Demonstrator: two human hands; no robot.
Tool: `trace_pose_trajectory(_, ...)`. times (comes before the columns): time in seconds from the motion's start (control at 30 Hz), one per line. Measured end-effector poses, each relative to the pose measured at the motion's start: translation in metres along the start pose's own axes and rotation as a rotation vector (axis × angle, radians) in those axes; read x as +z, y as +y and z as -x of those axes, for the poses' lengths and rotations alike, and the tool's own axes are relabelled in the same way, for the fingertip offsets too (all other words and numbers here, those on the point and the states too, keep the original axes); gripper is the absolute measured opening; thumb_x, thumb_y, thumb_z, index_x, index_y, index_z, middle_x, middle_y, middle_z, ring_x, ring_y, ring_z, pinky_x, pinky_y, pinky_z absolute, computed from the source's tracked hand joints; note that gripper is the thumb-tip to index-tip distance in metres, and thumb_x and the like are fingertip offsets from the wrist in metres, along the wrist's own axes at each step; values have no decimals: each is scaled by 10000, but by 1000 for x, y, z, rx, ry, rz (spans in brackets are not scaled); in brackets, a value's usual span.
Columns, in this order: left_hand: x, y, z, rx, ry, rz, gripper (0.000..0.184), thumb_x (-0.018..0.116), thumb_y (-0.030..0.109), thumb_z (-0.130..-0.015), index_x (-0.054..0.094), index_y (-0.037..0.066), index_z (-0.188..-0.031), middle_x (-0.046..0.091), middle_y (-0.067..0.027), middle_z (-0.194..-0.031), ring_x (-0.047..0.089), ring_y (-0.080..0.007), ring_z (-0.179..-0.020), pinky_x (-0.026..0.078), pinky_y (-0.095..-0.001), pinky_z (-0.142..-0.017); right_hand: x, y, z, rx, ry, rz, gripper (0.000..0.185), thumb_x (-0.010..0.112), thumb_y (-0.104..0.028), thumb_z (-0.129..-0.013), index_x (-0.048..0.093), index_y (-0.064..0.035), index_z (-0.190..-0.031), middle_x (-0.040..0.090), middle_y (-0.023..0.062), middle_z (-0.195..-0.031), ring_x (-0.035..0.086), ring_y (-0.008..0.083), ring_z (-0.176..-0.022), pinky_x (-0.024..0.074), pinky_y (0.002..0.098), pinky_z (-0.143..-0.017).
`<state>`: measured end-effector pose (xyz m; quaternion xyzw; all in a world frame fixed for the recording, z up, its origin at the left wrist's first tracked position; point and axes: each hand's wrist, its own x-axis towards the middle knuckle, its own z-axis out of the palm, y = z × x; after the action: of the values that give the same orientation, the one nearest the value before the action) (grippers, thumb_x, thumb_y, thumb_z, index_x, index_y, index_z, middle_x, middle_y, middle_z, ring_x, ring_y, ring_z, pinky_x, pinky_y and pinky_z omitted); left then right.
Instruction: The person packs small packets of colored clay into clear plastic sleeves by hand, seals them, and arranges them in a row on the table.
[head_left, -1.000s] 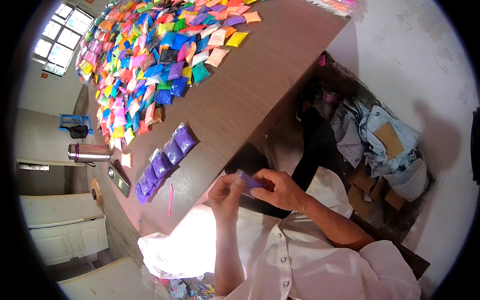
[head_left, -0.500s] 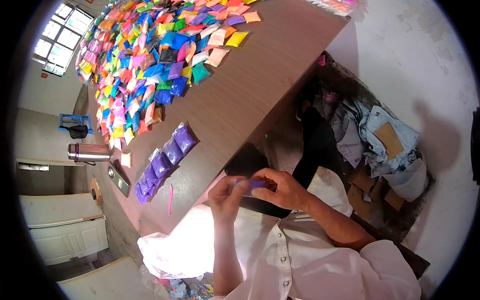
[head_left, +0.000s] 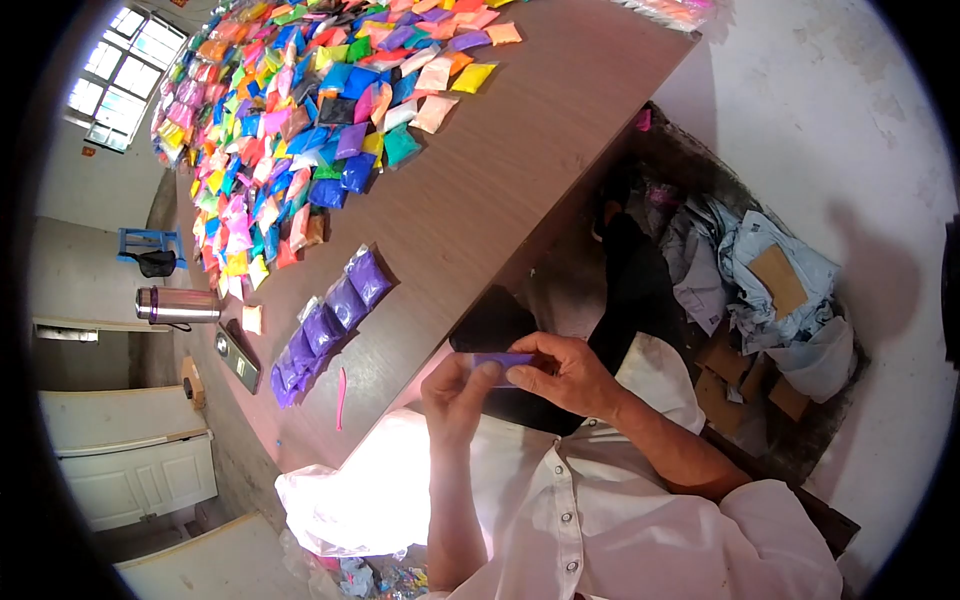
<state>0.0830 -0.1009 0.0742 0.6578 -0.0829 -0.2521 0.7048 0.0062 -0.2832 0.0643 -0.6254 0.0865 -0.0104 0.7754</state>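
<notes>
Between my two hands, above my lap by the table edge, is a small purple packet [head_left: 500, 364]. My left hand [head_left: 452, 395] pinches its left end, with the thumb on top. My right hand [head_left: 568, 375] grips its right end between thumb and fingers. On the table [head_left: 480, 190] to the left lies a row of several purple packets [head_left: 328, 322], overlapping one another in clear wrapping. Beside that row lies a thin pink tool [head_left: 342, 398], slim like a small modelling knife.
A large heap of colourful packets [head_left: 300, 120] covers the table's far left. A steel flask [head_left: 178, 305], a phone [head_left: 237, 358] and a pale packet [head_left: 251, 319] sit near the left edge. Crumpled plastic bags [head_left: 770, 255] and cardboard pieces [head_left: 725, 358] lie on the floor at right.
The fingers of my right hand have shifted slightly on the purple packet, and more of its surface now shows between my hands. The things on the table have not moved.
</notes>
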Motion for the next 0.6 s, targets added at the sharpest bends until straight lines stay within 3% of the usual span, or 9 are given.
trace_pose_trajectory(0.3,7,0,1,-37,27,22,181,752,106,-938,716,-32,-1050,738,-62,-912,681,-123,-843,541,-256,-802,-2,17,-1,3,17,-62,236,731,-152,-970,678,13,-1131,689,9,-915,619,59,-805,524,224,-725)
trace_pose_trajectory(0.37,13,1,1,-49,70,-29,243,798,242,-926,722,14,-965,702,-34,-798,656,-122,-731,527,-255,-713,-4,11,-1,45,42,-54,230,719,-143,-974,675,13,-1136,687,9,-931,618,59,-816,524,222,-730)
trace_pose_trajectory(0.6,3,1,1,-43,29,-96,240,793,238,-931,714,12,-947,706,-51,-796,646,-121,-713,521,-251,-702,-2,7,0,-1,40,-77,294,743,-153,-964,665,15,-1192,685,12,-987,634,66,-862,531,219,-758)
